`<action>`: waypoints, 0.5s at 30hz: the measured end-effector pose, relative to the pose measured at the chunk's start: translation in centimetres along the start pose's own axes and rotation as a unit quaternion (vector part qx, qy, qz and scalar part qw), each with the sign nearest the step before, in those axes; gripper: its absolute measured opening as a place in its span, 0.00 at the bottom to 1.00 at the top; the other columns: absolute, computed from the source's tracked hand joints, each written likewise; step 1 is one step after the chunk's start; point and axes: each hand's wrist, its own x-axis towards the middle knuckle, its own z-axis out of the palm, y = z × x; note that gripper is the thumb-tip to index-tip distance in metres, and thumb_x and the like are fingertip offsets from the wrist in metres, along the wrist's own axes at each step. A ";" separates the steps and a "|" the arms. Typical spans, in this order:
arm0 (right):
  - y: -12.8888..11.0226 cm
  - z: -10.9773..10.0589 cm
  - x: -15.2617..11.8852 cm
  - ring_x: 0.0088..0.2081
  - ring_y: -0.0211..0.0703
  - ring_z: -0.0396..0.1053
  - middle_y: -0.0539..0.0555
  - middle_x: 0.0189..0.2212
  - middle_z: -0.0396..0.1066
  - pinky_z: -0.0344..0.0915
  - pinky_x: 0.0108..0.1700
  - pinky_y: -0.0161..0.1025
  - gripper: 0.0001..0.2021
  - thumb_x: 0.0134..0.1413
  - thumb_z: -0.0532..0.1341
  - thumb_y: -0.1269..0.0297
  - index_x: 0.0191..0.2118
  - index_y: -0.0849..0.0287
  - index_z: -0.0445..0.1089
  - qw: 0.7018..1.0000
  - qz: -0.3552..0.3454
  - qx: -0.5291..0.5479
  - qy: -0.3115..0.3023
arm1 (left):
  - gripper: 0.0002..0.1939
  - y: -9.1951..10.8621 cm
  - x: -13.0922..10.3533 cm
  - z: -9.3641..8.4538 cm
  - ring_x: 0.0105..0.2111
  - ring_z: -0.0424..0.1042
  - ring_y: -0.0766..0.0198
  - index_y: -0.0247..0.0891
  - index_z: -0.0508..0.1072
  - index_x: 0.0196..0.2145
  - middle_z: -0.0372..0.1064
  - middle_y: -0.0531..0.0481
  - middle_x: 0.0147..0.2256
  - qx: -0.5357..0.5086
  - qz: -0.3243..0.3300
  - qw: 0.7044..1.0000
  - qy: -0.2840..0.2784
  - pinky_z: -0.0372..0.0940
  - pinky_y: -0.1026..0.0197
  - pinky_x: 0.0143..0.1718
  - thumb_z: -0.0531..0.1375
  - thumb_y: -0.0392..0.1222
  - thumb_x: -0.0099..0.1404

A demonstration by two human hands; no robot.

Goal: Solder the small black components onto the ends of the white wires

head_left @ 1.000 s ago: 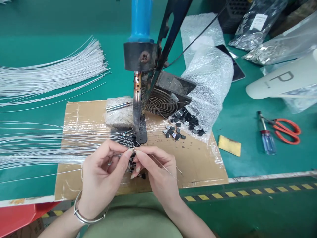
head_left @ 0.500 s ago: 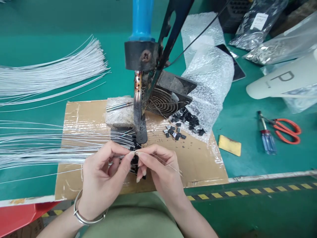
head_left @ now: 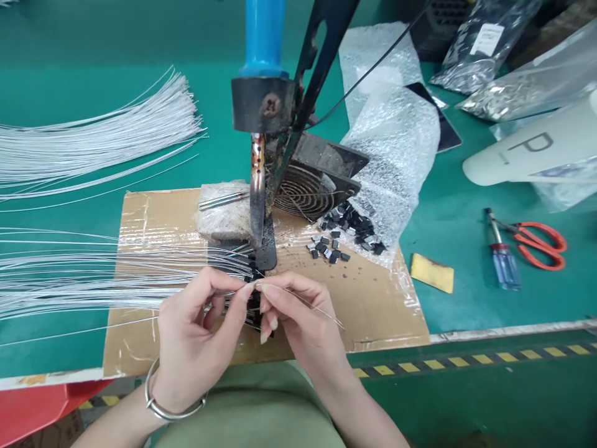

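My left hand (head_left: 200, 336) and my right hand (head_left: 305, 317) meet fingertip to fingertip below the soldering iron (head_left: 257, 186). The left thumb and index finger pinch something too small to make out. Between my right fingers is a thin wire (head_left: 321, 309), its free end trailing to the lower right. Many white wires (head_left: 93, 274) run in from the left, their ends at a dark fixture partly hidden by my hands. Small black parts (head_left: 357, 227) lie in a pile on the cardboard (head_left: 373, 305) and bubble wrap (head_left: 396, 143).
Behind the iron is a round-grilled fan (head_left: 305, 190). A wire bundle (head_left: 102, 140) lies at the back left. To the right are a yellow sponge (head_left: 431, 274), a screwdriver (head_left: 504, 264), red-handled pliers (head_left: 543, 246), a white cup (head_left: 527, 149) and plastic bags (head_left: 517, 93).
Both hands keep nearly the same pose, fingertips together. My left wrist has shifted slightly to the right, and the iron appears slightly further left.
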 end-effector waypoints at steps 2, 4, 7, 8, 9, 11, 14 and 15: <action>0.4 0.2 0.1 0.18 0.29 0.70 0.46 0.22 0.77 0.76 0.22 0.28 0.05 0.53 0.77 0.62 0.33 0.57 0.86 1.000 -0.009 0.024 0.004 | 0.03 -0.1 -0.2 0.2 0.28 0.71 0.69 0.42 0.77 0.38 0.72 0.55 0.30 -0.004 -0.002 1.000 0.014 0.65 0.68 0.28 0.66 0.35 0.70; 0.8 0.4 0.1 0.18 0.29 0.69 0.46 0.22 0.77 0.76 0.22 0.27 0.05 0.52 0.77 0.63 0.33 0.57 0.86 0.999 -0.018 0.046 0.008 | 0.03 -0.1 -0.4 0.4 0.29 0.73 0.68 0.42 0.77 0.38 0.73 0.54 0.30 -0.014 -0.006 1.000 0.021 0.67 0.67 0.29 0.66 0.35 0.70; 1.4 0.6 0.0 0.19 0.29 0.71 0.46 0.23 0.78 0.76 0.23 0.26 0.04 0.53 0.76 0.62 0.33 0.56 0.86 0.998 -0.030 0.063 0.012 | 0.04 -0.2 -0.5 0.6 0.29 0.75 0.67 0.42 0.77 0.38 0.75 0.54 0.30 -0.027 -0.009 0.999 0.029 0.69 0.68 0.30 0.67 0.35 0.69; 1.6 0.7 0.0 0.19 0.29 0.71 0.47 0.23 0.78 0.76 0.23 0.25 0.04 0.54 0.76 0.62 0.33 0.56 0.86 0.997 -0.032 0.064 0.014 | 0.04 -0.1 -0.5 0.7 0.29 0.75 0.67 0.42 0.77 0.37 0.75 0.54 0.30 -0.028 -0.010 0.999 0.032 0.69 0.68 0.30 0.67 0.35 0.69; 1.7 0.8 0.0 0.19 0.29 0.72 0.46 0.24 0.79 0.76 0.24 0.25 0.04 0.54 0.76 0.62 0.33 0.55 0.86 0.997 -0.034 0.063 0.016 | 0.04 -0.1 -0.4 0.7 0.29 0.75 0.68 0.42 0.77 0.37 0.75 0.54 0.30 -0.028 -0.012 0.999 0.035 0.69 0.69 0.29 0.67 0.35 0.68; 1.7 0.7 -0.1 0.20 0.30 0.72 0.47 0.24 0.79 0.77 0.24 0.27 0.04 0.54 0.76 0.61 0.34 0.54 0.87 0.998 -0.033 0.052 0.016 | 0.03 0.2 -0.1 0.8 0.28 0.74 0.68 0.42 0.77 0.36 0.75 0.55 0.28 -0.027 -0.019 0.999 0.038 0.68 0.70 0.28 0.67 0.35 0.68; 0.8 -0.6 -0.3 0.23 0.36 0.74 0.51 0.28 0.81 0.78 0.23 0.34 0.11 0.60 0.72 0.53 0.39 0.53 0.87 0.998 -0.064 -0.026 0.014 | 0.03 0.6 0.5 0.6 0.25 0.72 0.71 0.41 0.78 0.34 0.75 0.56 0.27 -0.023 -0.039 0.998 0.039 0.65 0.72 0.25 0.67 0.36 0.67; 0.3 -1.5 -0.3 0.24 0.39 0.74 0.53 0.30 0.82 0.78 0.23 0.36 0.14 0.63 0.69 0.50 0.40 0.54 0.87 0.991 -0.099 -0.079 0.030 | 0.03 0.8 0.7 0.6 0.24 0.71 0.72 0.41 0.78 0.34 0.76 0.56 0.27 -0.020 -0.048 0.998 0.040 0.65 0.73 0.25 0.68 0.36 0.67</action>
